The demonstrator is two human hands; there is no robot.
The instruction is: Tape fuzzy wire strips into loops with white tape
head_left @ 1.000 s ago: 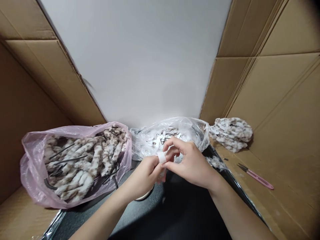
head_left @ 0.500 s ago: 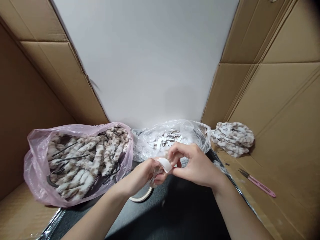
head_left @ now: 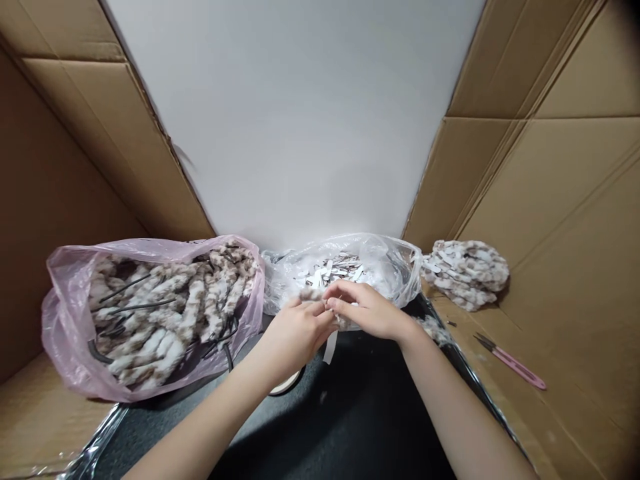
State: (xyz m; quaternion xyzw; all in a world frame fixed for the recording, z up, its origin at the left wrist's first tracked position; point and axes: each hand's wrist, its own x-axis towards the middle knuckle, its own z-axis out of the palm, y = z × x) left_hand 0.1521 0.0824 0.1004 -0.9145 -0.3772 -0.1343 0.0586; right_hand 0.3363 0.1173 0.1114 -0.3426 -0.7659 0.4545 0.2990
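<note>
My left hand (head_left: 299, 331) and my right hand (head_left: 369, 312) meet above the dark work surface (head_left: 370, 413), fingers bent and closed around a fluffy white-and-brown fur strip (head_left: 311, 293). Much of the strip is hidden by the fingers. Below them hangs a short white strip of tape (head_left: 330, 348). Partly covered by my left wrist, a pale ring-shaped roll (head_left: 287, 385) lies on the surface.
At left, a pink plastic bag (head_left: 65, 320) holds fur strips and dark cords. Behind my hands, a clear bag (head_left: 390, 273) contains white tags. To the right are bundled fur (head_left: 467, 275) and pink-handled snips (head_left: 515, 363). Cardboard walls (head_left: 565, 233) flank both sides.
Both hands have turned and drawn closer together around the fur strip. The white strip, earlier curved between the fingers, now hangs below them. The view has shifted slightly.
</note>
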